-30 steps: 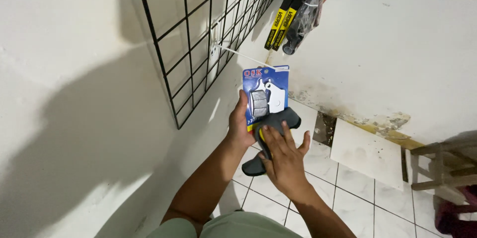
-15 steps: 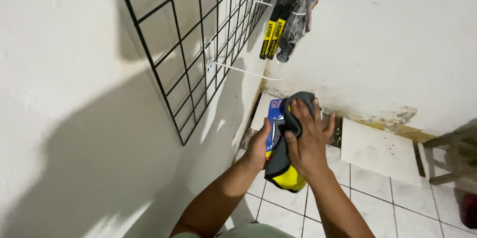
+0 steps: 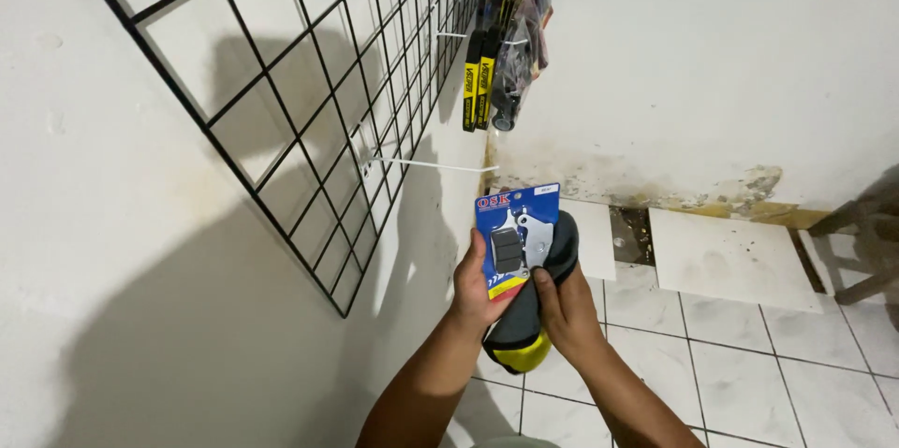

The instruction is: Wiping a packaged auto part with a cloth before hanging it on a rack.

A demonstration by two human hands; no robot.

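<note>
My left hand (image 3: 475,285) holds a blue carded blister pack (image 3: 513,237) with small grey parts, upright, just below a white hook (image 3: 435,166) that sticks out of the black wire grid panel (image 3: 309,92). My right hand (image 3: 568,312) grips a dark grey and yellow padded brush-like tool (image 3: 530,317), pressed against the pack's right side. Both forearms reach up from the bottom of the view.
Yellow-and-black packaged items (image 3: 479,83) and a dark bagged item (image 3: 520,55) hang from hooks further along the grid. A loose white tile (image 3: 726,256) leans at the stained wall base. A wooden stool leg (image 3: 866,284) stands at the right on the tiled floor.
The tool moved from covering the pack's front to its right side, so the blue card now shows. Both hands shifted slightly down and the view swung closer to the grid.
</note>
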